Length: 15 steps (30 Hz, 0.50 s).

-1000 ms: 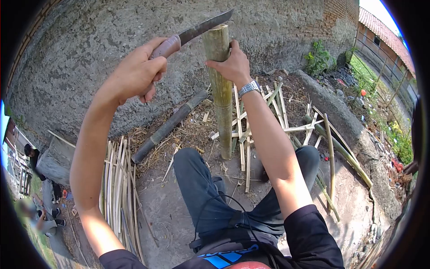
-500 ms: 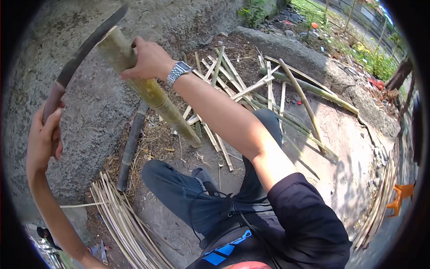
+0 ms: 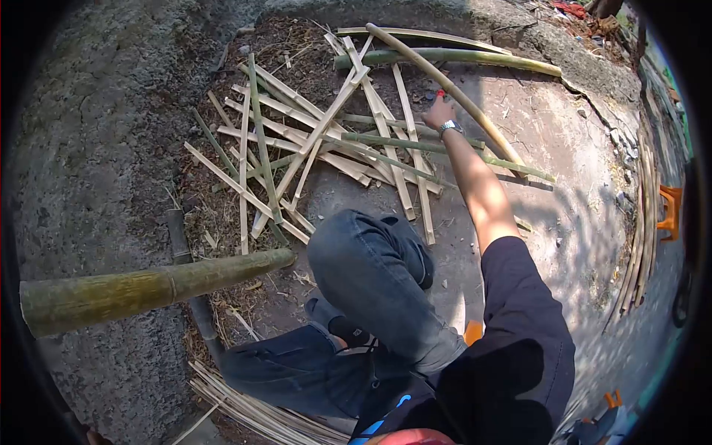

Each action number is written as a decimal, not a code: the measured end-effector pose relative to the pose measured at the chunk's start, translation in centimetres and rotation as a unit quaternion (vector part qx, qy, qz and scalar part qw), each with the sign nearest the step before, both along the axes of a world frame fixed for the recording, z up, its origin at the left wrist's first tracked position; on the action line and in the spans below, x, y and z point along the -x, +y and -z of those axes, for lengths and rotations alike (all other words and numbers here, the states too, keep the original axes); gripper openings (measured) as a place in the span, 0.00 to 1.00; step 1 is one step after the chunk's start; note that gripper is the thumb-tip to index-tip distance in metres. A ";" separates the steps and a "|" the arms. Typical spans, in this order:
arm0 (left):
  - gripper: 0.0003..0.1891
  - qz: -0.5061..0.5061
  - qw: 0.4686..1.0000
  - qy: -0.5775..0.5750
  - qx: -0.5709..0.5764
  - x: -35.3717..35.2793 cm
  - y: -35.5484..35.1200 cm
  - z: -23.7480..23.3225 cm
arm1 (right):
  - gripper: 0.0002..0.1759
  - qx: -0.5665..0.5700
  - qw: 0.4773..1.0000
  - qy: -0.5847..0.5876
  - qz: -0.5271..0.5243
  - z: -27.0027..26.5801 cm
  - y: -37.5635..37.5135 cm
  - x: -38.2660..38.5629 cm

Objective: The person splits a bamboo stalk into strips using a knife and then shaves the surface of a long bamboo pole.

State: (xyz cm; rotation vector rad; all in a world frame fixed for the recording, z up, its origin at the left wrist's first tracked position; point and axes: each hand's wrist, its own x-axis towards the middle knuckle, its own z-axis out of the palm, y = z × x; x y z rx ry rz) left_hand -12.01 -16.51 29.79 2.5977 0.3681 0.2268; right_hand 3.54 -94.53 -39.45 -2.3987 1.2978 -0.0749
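Note:
My right hand (image 3: 439, 113), with a metal-banded watch on the wrist, reaches far forward over the ground. Its fingers look apart, close to a small red object (image 3: 440, 93) that is too small to name. A bamboo pole (image 3: 454, 93) lies just beyond, on the right of the hand. Nearer split bamboo strips (image 3: 400, 142) lie just below the fingers. My left hand is out of view, and so is the machete. On the left, a thick bamboo stem (image 3: 111, 295) stands tilted, its lower end by my foot, with no hand visible on it.
Several pale split bamboo strips (image 3: 297, 141) are heaped ahead. A rough stone wall (image 3: 89, 148) rises on the left, with a dark pole (image 3: 202, 319) beside it. Bundled thin strips (image 3: 259, 411) lie at bottom left, others (image 3: 642, 230) at right near an orange stool (image 3: 670, 213).
My right hand has let go of the thick bamboo stem and moved right, out over the strips. My left hand and the machete have left the view. The view has turned rightward and down.

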 end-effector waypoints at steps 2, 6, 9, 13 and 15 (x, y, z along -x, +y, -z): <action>0.32 -0.027 1.000 0.004 -0.001 -0.2 0.3 -0.6 | 0.45 0.020 0.995 0.019 0.096 3.2 -4.1 4.5; 0.23 -0.064 0.997 0.025 0.018 -0.6 3.4 -2.8 | 0.51 0.043 0.981 0.113 0.154 10.1 -9.5 11.2; 0.27 -0.070 0.996 -0.044 -0.037 -1.8 -2.2 -0.7 | 0.39 0.131 0.970 0.159 0.126 11.6 -11.1 11.8; 0.33 -0.098 0.995 0.022 -0.030 0.9 6.2 -3.8 | 0.30 0.135 0.960 0.203 0.137 12.1 -10.9 10.9; 0.16 -0.151 0.987 -0.050 0.006 -1.3 0.9 -1.3 | 0.30 0.011 0.984 0.166 0.068 14.8 -13.0 11.0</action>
